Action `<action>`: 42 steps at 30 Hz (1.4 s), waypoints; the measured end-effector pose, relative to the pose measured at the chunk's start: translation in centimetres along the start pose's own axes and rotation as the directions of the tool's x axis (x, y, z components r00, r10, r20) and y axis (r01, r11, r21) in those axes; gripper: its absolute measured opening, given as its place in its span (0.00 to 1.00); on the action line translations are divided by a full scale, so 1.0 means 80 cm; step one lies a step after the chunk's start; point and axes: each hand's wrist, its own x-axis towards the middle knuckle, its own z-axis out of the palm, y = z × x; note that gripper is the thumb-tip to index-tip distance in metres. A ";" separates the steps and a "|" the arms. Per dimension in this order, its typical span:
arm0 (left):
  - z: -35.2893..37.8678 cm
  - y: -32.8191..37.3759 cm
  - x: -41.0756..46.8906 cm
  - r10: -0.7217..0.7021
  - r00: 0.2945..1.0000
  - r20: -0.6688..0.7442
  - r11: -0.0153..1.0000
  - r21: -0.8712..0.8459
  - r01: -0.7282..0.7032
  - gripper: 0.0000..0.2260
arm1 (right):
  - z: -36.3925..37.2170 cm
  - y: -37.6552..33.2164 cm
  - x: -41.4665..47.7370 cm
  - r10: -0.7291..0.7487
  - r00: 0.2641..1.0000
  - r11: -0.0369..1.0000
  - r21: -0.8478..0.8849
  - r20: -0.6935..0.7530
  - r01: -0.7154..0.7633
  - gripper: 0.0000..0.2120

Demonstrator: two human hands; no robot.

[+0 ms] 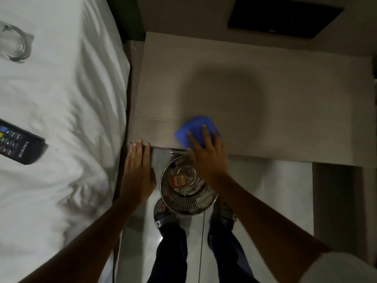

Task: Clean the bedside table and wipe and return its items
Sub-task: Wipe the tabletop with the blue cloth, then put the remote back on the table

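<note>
A metal bin (188, 186) of rubbish is standing on the floor between the two hands, just under the right wrist. The left hand (137, 176) is lying flat and released, fingertips touching the table (285, 103) corner. The right hand (208, 154) is pressing a blue cloth (195, 127) flat against the table's near edge, fingers spread. Left of the left hand, a remote (19, 142) and, farther off, a glass (15, 43) are lying on the bed (71, 88)
</note>
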 end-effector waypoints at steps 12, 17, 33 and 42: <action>-0.022 0.050 -0.002 -0.140 0.984 0.110 0.984 -0.097 0.151 0.38 | -0.049 0.150 -0.067 0.401 0.905 0.916 -0.043 0.143 -0.399 0.50; -0.112 0.074 -0.038 -0.018 0.947 -0.320 0.966 -0.249 -0.066 0.29 | -0.065 0.051 -0.038 0.055 0.988 0.952 -0.307 0.141 -0.010 0.28; -0.298 -0.082 -0.020 -0.920 0.370 0.128 0.024 -0.925 0.379 0.38 | -0.195 -0.080 -0.063 0.033 0.999 0.832 0.554 -0.026 -0.013 0.09; -0.293 0.031 -0.124 -0.593 0.776 0.217 -0.051 -0.971 0.233 0.12 | -0.275 -0.162 -0.028 -0.010 0.969 0.639 0.744 -0.248 0.197 0.22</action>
